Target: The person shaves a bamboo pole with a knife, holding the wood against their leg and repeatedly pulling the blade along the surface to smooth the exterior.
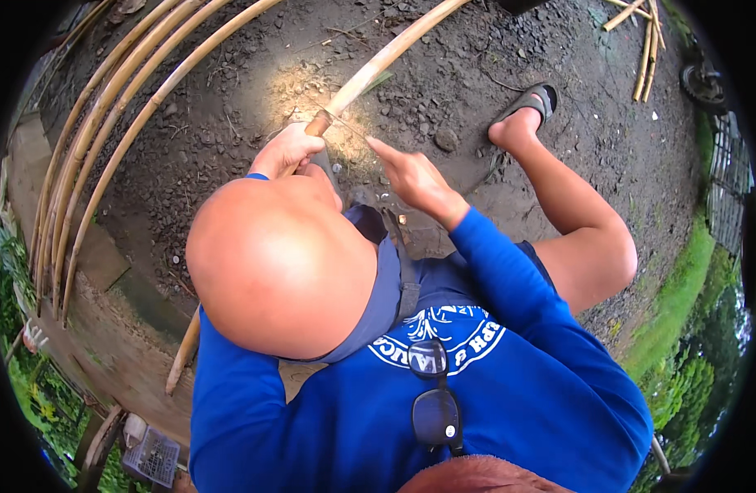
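Observation:
A long pale bamboo pole (386, 62) slants from the top of the view down to my left knee. My left hand (292, 150) is closed around it just below a darker stretch by a joint, partly hidden by my raised knee. My right hand (417, 177) is closed, with its index finger stretched toward the pole. From that fingertip a thin dark blade (348, 126) reaches to the pole and lies across it near the joint. Its handle is hidden in my palm, so the exact kind of tool cannot be told.
Several long bamboo poles (107, 123) lie curved at the left. Short cut pieces (647, 57) lie at the upper right, near a wheel (703, 86). The ground is dark, damp soil with small stones (445, 140). A grey plastic crate (152, 456) stands at the lower left.

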